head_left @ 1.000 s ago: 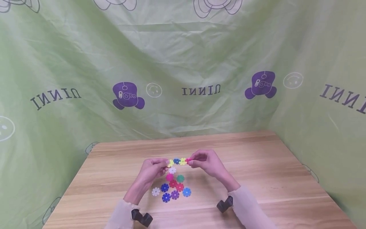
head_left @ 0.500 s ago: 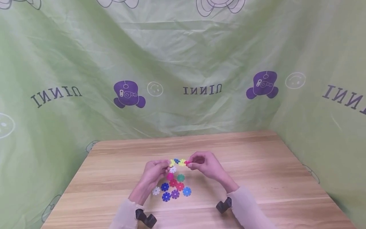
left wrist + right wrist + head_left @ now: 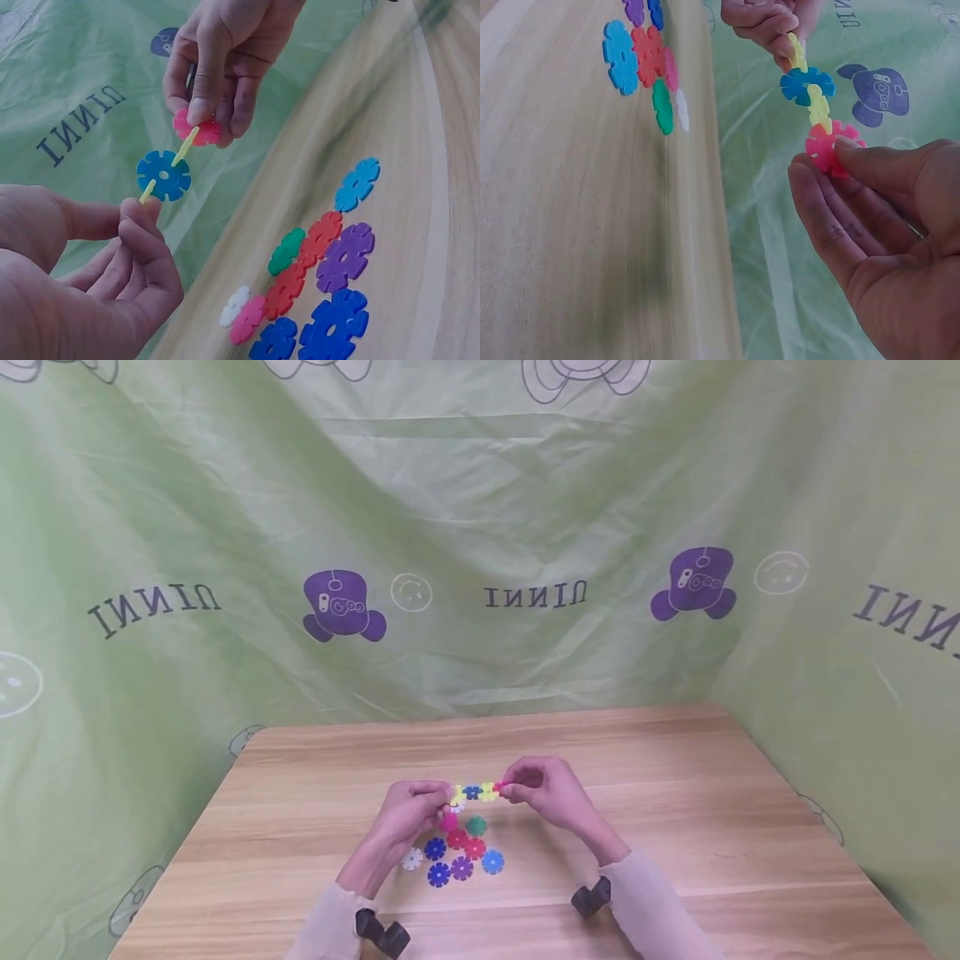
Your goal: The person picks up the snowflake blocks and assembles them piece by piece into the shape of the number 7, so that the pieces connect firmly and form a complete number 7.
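Between both hands, held up over the table, runs a short chain of slotted plastic snowflake discs. My left hand (image 3: 408,814) pinches the yellow disc (image 3: 148,191) at one end between thumb and fingers, which cover part of it. A blue disc (image 3: 164,176) follows, then a second yellow disc (image 3: 820,109) set crosswise in its slot. At the other end is a pink disc (image 3: 825,150), pinched by the thumb and fingertips of my right hand (image 3: 551,789). The left wrist view shows the yellow discs nearly edge-on.
Several loose discs lie below the hands, among them a purple disc (image 3: 462,868), a light blue disc (image 3: 492,862), a green disc (image 3: 476,826) and a white disc (image 3: 412,859). The wooden table (image 3: 720,860) ends at a green printed cloth (image 3: 465,668).
Both hands keep their pinch on the chain, which has come slightly lower in the head view and covers more of the upper white disc. The head view has shifted a little.
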Available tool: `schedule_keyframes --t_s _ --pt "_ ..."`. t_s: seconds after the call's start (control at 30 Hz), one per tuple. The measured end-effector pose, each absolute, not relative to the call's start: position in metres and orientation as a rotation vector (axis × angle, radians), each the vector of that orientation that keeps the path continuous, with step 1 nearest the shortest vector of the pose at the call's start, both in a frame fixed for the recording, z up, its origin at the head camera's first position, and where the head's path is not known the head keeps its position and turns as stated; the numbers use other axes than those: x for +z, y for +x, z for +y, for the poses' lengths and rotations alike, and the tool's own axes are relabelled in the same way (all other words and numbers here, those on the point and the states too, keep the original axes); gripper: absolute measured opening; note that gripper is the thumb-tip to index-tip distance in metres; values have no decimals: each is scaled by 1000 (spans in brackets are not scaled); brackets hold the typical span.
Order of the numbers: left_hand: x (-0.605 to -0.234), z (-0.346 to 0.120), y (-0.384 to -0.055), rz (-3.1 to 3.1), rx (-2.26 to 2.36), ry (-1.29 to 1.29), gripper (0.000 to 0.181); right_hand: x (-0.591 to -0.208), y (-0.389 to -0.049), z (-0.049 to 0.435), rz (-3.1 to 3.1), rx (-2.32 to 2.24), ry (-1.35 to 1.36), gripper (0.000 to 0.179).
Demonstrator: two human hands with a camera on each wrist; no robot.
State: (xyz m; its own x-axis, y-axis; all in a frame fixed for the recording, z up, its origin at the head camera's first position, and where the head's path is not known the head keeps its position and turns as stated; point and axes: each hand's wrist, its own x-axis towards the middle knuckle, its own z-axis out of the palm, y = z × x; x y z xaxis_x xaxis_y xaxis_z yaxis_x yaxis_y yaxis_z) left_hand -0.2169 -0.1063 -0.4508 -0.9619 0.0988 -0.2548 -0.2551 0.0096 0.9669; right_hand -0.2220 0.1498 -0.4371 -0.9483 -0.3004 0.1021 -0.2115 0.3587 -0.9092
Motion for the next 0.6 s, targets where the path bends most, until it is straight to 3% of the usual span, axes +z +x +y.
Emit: schedule_keyframes --t_s 0.6 --pt "-448 -97 -216 2002 2077 -146 29 -432 -221 149 2435 -1877 -407 14"
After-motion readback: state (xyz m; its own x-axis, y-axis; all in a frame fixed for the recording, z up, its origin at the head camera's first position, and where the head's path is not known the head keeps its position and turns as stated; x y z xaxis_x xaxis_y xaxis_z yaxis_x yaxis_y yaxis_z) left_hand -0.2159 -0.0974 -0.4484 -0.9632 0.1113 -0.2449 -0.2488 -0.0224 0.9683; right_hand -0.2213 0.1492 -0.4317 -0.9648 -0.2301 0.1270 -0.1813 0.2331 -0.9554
